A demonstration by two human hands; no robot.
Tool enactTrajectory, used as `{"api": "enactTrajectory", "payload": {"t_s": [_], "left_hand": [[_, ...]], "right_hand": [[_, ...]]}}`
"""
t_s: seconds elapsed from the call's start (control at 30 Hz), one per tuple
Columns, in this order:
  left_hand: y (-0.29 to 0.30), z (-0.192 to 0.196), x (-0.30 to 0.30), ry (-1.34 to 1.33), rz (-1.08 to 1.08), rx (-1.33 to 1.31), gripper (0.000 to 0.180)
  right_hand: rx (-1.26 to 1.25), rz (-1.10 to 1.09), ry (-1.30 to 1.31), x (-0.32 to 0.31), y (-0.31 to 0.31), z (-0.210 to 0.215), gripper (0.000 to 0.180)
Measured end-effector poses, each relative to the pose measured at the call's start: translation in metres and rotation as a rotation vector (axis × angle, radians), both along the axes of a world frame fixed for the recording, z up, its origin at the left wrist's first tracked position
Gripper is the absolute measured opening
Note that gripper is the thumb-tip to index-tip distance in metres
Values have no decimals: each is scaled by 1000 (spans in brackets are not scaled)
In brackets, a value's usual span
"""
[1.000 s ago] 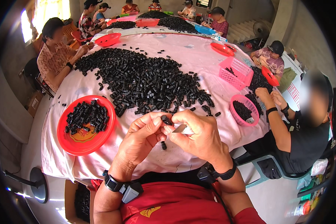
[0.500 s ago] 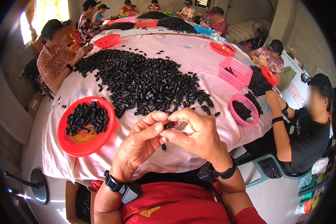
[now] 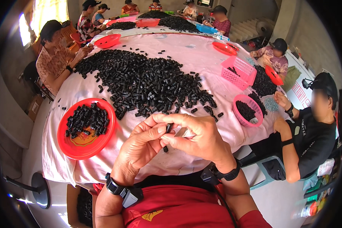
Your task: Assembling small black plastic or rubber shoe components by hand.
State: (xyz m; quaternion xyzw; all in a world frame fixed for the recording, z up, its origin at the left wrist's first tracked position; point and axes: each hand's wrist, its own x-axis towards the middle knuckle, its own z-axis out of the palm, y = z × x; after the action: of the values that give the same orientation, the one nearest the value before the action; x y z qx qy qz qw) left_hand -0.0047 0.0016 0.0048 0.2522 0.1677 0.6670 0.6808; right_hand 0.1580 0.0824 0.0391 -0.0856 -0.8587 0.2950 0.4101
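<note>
In front of my chest, my left hand (image 3: 144, 144) and my right hand (image 3: 201, 133) meet at the fingertips, pinching a small black cylindrical piece (image 3: 169, 128) between them. The piece stands tilted, its lower end covered by fingers. Inside the curl of my right hand there is a thin whitish, clear-looking thing (image 3: 184, 132); its kind is hidden. Just below my fingers another black piece (image 3: 165, 149) shows. A large heap of like black pieces (image 3: 140, 79) spreads beyond my hands. To the left, a red plate (image 3: 66, 146) carries several more.
Pink cloth (image 3: 201, 49) covers the table. At the right stand a round pink basket (image 3: 237, 117) of black pieces and a rectangular pink basket (image 3: 235, 79). A co-worker in black (image 3: 311, 125) sits close by on the right; others sit around the table.
The black piece in my fingers has turned from lying sideways to more upright. My hands stay in nearly the same place. The right-hand co-worker's hands have moved apart.
</note>
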Motion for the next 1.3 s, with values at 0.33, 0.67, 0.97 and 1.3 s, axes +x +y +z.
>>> {"api": "enactTrajectory", "payload": {"t_s": [0.33, 0.67, 0.97, 1.3], "left_hand": [[-2, -7, -6, 72, -135, -22, 27], [-4, 3, -3, 14, -93, -14, 23], [-5, 5, -1, 80, -83, 9, 29], [-6, 3, 0, 117, -61, 38, 27]], "right_hand": [[91, 49, -49, 9, 3, 5, 47], [193, -170, -26, 6, 0, 6, 46], [335, -288, -126, 4, 6, -1, 57], [359, -311, -129, 4, 6, -1, 60]]}}
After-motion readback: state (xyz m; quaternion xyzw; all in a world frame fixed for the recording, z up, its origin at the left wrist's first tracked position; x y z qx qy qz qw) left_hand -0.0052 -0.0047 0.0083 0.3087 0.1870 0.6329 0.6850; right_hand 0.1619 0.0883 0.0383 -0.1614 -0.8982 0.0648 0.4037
